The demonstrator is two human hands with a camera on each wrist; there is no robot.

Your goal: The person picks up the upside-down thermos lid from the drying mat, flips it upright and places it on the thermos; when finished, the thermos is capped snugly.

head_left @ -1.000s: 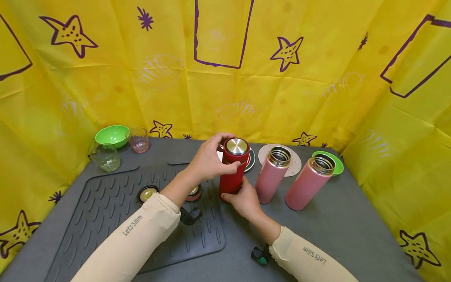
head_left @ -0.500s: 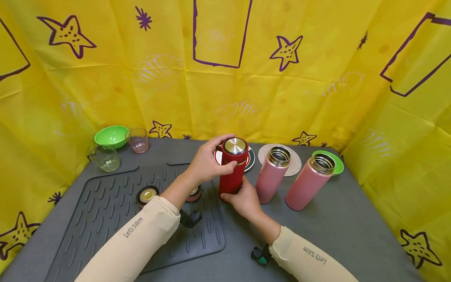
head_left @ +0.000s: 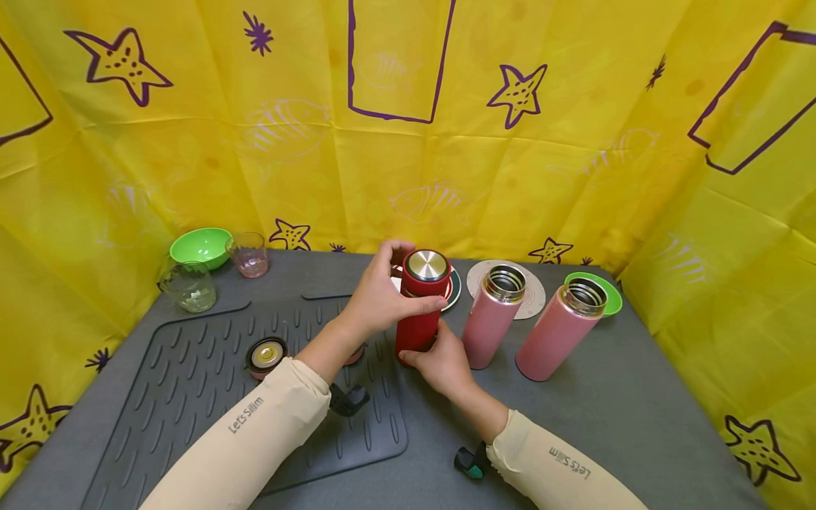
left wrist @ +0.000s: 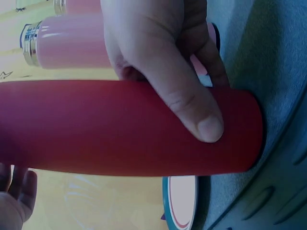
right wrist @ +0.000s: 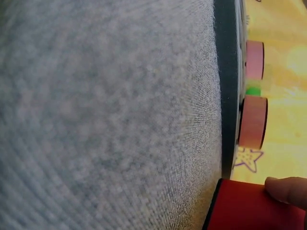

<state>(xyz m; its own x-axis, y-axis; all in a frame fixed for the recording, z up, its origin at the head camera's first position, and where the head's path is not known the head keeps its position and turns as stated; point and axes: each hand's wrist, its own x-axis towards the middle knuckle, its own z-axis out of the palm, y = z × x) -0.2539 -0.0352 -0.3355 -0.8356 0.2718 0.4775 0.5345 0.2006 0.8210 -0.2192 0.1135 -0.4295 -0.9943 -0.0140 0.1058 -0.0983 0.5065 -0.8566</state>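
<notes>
Your L hand (head_left: 382,297) has shifted vs. earlier, thumb now further R; fingers curled round the lid (head_left: 427,267) of the red vacuum flask (head_left: 416,331). R hand (head_left: 443,358) fingers clamped on its base. Flask's upright, just R of ribbed drying mat (head_left: 191,397).

The small dark words "Let's Slim" (head_left: 246,415) stand on the left sleeve (head_left: 229,457) and, upside down, the right sleeve (head_left: 542,457).
</notes>
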